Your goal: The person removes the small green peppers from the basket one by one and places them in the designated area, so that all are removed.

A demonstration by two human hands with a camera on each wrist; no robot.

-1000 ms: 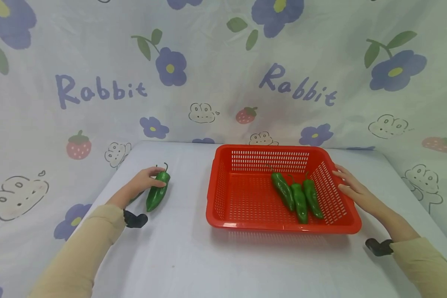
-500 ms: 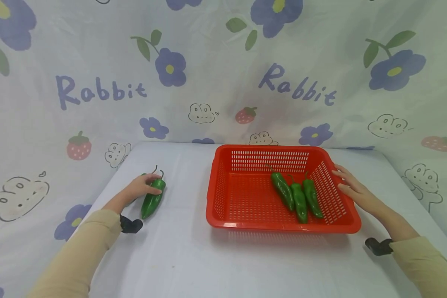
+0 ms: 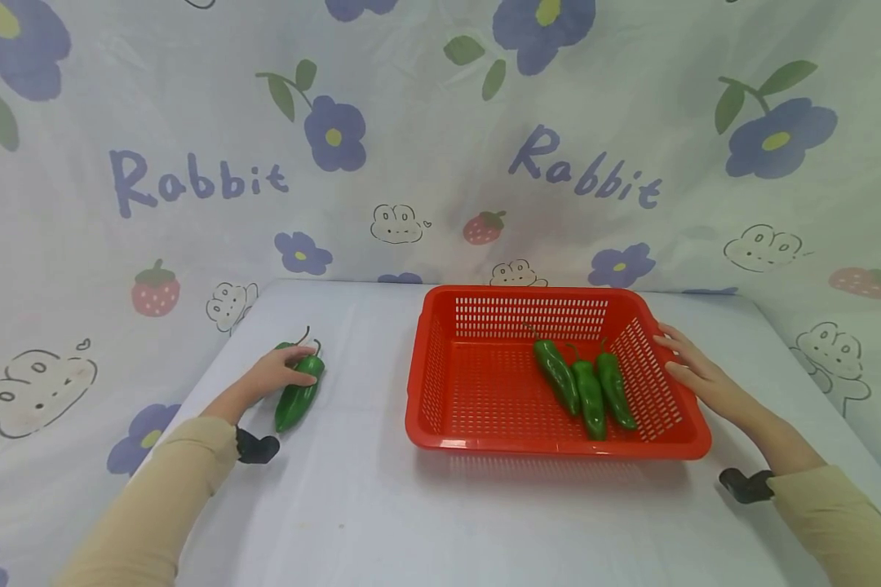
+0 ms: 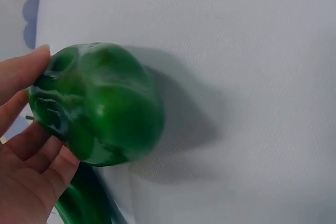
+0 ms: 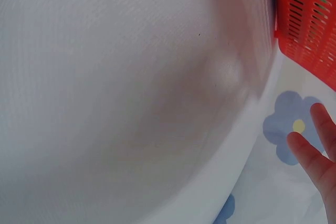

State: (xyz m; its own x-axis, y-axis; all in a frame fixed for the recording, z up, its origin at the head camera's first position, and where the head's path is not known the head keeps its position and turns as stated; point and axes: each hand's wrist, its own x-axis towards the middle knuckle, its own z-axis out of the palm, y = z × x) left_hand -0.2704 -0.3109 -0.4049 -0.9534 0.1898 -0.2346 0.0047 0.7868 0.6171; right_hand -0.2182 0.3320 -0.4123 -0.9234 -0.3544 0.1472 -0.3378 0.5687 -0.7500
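Far left, out at 9 o'clock from the red basket [image 3: 484, 444]: left hand [image 3: 267, 373] grasping a long green pepper [image 3: 297, 403] between thumb and fingers, near the stem end. Stem toward 1 o'clock, tip toward 7. Whether it clears the surface [image 3: 382, 514], can't tell. Second pepper [image 3: 285, 345] just off at 11 o'clock, partly behind the hand. Skin looks slick; a firm, even pinch should serve, fingers kept off the neighbour lest it roll.

Centre right: three peppers [image 3: 590, 399] inside the basket, toward its 3 o'clock wall, stems about 11.

Far right: right hand [image 3: 708, 387] at the 3 o'clock rim, fingers extended, grasping nothing; contact unclear. Light steadying there probably suffices.
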